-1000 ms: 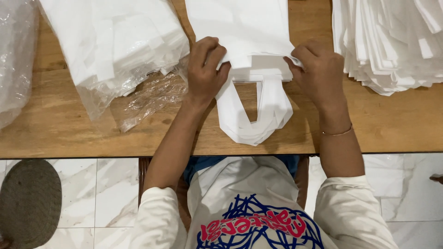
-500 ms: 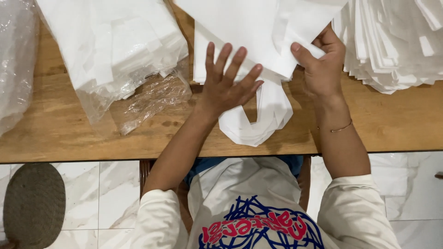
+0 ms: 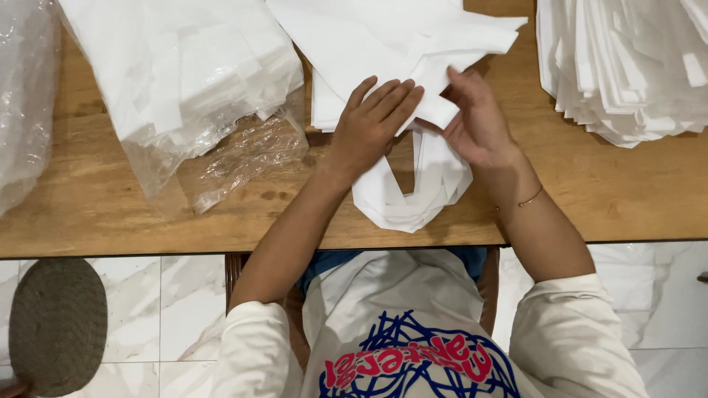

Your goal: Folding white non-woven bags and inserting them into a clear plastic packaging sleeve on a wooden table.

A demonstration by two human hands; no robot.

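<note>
A white fabric bag (image 3: 383, 44) with looped handles (image 3: 413, 199) lies on the wooden table (image 3: 110, 214) in front of me. My left hand (image 3: 372, 125) presses flat on the bag's lower edge, fingers together and pointing up-right. My right hand (image 3: 476, 121) is beside it, fingers pinching a folded corner of the same bag. The handles hang toward the table's near edge.
A clear plastic pack of white bags (image 3: 177, 81) sits at the left, with another plastic wrap (image 3: 26, 103) at the far left. A stack of white bags (image 3: 627, 66) lies at the right. A round grey mat (image 3: 55, 324) lies on the tiled floor.
The bag's lower part was lifted and folded upward. My left hand went from spread fingers to flat on the fold, and my right hand moved left onto a corner.
</note>
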